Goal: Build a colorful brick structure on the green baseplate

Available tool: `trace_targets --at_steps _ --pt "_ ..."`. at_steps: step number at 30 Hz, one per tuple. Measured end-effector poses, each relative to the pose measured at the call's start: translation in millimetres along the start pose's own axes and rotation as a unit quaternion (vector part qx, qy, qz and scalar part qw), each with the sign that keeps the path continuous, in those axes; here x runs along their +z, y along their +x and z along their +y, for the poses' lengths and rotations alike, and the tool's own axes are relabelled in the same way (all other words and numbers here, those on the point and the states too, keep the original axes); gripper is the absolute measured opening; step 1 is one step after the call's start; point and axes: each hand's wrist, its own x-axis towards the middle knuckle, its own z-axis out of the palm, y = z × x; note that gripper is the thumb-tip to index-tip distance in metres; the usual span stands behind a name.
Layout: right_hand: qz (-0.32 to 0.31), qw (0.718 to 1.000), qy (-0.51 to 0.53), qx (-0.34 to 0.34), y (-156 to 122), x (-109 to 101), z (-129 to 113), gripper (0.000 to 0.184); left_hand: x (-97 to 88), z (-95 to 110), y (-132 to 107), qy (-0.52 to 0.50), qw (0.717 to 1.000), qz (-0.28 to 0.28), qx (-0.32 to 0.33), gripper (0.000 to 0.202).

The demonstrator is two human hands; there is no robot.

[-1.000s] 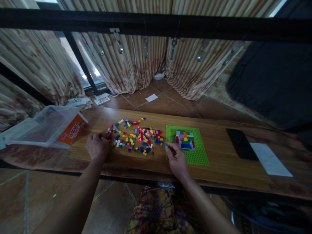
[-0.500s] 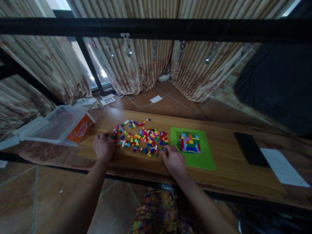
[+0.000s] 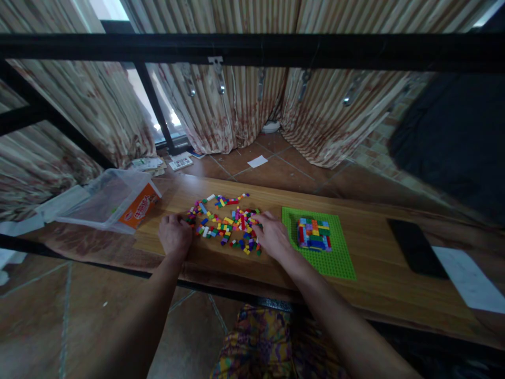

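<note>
Several small coloured bricks (image 3: 224,223) lie scattered on the wooden table (image 3: 366,252). My right hand (image 3: 270,234) rests over the right edge of that pile, fingers curled down onto the bricks; what they pinch, if anything, is hidden. My left hand (image 3: 174,234) sits as a loose fist on the table at the pile's left edge, with nothing visible in it. Right of the pile lies a green baseplate (image 3: 335,258) carrying a small multicoloured brick build (image 3: 314,234).
A clear plastic tub with an orange label (image 3: 114,200) lies tipped at the table's left end. A black phone (image 3: 414,239) and a white sheet of paper (image 3: 469,279) lie at the right. A black metal bar (image 3: 252,50) crosses overhead. Curtains hang behind.
My right hand has moved from the baseplate's left edge leftwards and further in, onto the brick pile. My left hand has stayed put. The camera has shifted slightly.
</note>
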Motion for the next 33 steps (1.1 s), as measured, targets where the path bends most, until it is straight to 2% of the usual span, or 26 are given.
trace_targets --at_steps 5,9,15,20,23,28,30,33 --pt "-0.034 0.999 -0.036 -0.006 11.9 16.5 -20.6 0.026 1.5 -1.1 -0.1 0.006 1.000 0.005 0.001 0.025" --pt "-0.042 0.997 -0.065 -0.003 16.0 25.4 -25.9 0.024 1.0 -1.2 -1.1 0.006 1.000 0.003 0.004 0.025" --pt "-0.025 0.999 -0.034 -0.005 7.2 30.5 -17.0 0.030 -1.7 1.0 -2.6 -0.002 1.000 -0.001 -0.008 0.024" --pt "-0.006 1.000 -0.021 0.009 -11.5 21.0 0.4 0.030 -1.2 0.9 -2.5 -0.006 1.000 -0.004 -0.007 0.024" --pt "0.002 0.999 -0.026 0.020 -15.1 15.1 3.1 0.032 -0.4 0.6 -2.4 -0.009 1.000 -0.002 -0.009 0.024" --pt "-0.007 0.999 -0.027 -0.027 6.3 17.8 -21.9 0.026 -2.1 2.4 -3.0 0.000 1.000 -0.005 -0.013 0.024" --pt "-0.029 0.997 -0.046 -0.046 19.3 22.7 -35.7 0.025 -3.4 3.2 -3.2 0.005 1.000 -0.008 -0.011 0.025" --pt "-0.074 0.993 -0.086 -0.037 35.4 29.6 -51.4 0.026 -4.2 3.2 -3.0 0.013 1.000 -0.013 -0.007 0.026"
